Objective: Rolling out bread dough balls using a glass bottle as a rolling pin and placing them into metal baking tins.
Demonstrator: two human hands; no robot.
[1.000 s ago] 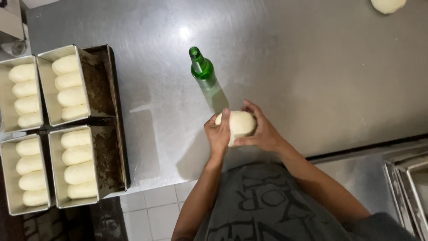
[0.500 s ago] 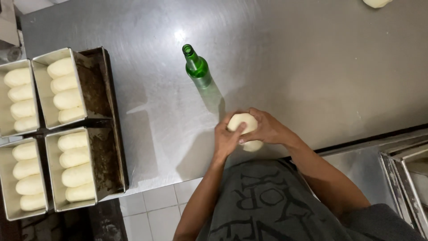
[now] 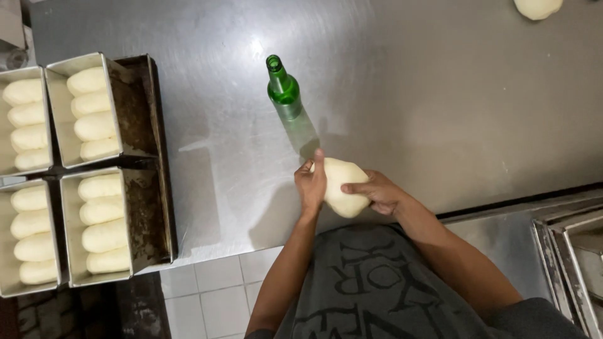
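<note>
Both hands cupping one dough piece at the tabletop (image 3: 408,94) edge.
Left hand (image 3: 312,183) and right hand (image 3: 377,191) are closing around the dough (image 3: 342,182); four pans (image 3: 94,113) sitting filled, another lump (image 3: 537,7), seemingly unshaped, waiting.

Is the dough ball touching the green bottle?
Apart. The head view shows bare steel table between the dough ball and the green bottle.

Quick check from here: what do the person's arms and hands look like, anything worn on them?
Both arms are bare along all that shows. The left hand and right hand wear no gloves, and no rings or watch are visible. Above them is a grey shirt with dark printed lettering.
</note>
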